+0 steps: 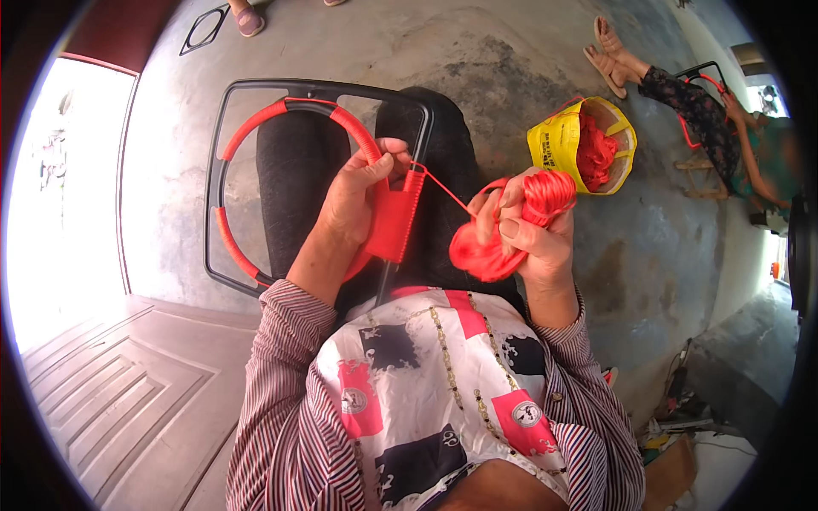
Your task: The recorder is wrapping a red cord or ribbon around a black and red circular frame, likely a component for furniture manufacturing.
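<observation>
A black metal frame (210, 189) with rounded corners lies across my lap, with a ring inside it partly wrapped in red cord (252, 129). My left hand (351, 194) is closed round the ring's right side, the thumb on top near the frame's bar. Just below it, a band of red cord wrapping (394, 223) joins the ring to the bar in tight rows. My right hand (538, 247) is closed round a looped hank of red cord (484, 254), held off to the right. One strand runs taut between the hank and the bar.
A yellow bag (552, 146) holding more red cord (596, 153) stands on the concrete floor to the right. Beyond it another person (699, 111) sits with a similar frame. A panelled door-like surface (128, 392) lies at lower left; another black frame (204, 32) is at the far left.
</observation>
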Demonstrator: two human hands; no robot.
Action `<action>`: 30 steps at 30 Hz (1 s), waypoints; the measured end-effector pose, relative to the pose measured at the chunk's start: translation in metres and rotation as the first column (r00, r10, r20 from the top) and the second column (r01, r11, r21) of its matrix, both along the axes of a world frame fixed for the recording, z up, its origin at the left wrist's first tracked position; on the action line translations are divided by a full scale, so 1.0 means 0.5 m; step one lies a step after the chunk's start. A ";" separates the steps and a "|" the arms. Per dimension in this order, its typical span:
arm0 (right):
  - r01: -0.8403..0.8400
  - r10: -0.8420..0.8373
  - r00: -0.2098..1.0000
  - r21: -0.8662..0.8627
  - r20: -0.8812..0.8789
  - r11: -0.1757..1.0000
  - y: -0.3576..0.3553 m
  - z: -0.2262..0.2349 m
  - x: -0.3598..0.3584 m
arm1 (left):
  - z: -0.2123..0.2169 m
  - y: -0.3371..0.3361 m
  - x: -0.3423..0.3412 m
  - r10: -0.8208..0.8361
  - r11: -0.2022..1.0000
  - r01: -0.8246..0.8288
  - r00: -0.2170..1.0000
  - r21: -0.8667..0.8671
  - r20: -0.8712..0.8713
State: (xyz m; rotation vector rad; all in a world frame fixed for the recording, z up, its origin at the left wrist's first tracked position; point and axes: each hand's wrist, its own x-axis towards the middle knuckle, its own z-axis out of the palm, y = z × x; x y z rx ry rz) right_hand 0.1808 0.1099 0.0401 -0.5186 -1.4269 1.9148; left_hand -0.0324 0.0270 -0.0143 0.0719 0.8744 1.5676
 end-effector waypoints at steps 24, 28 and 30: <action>0.458 -0.411 0.879 -0.186 0.242 0.869 0.154 -0.056 0.147 | 0.004 0.014 0.008 0.014 0.995 -0.025 0.994 -0.096 -0.111; 0.559 -0.515 0.812 -0.114 0.274 0.821 0.186 -0.080 0.202 | 0.010 0.017 0.005 -0.132 0.980 0.114 0.985 -0.160 -0.110; 0.332 -0.309 0.942 -0.228 0.129 0.915 0.130 -0.058 0.155 | 0.018 0.008 0.002 -0.234 0.960 0.218 0.969 -0.175 -0.077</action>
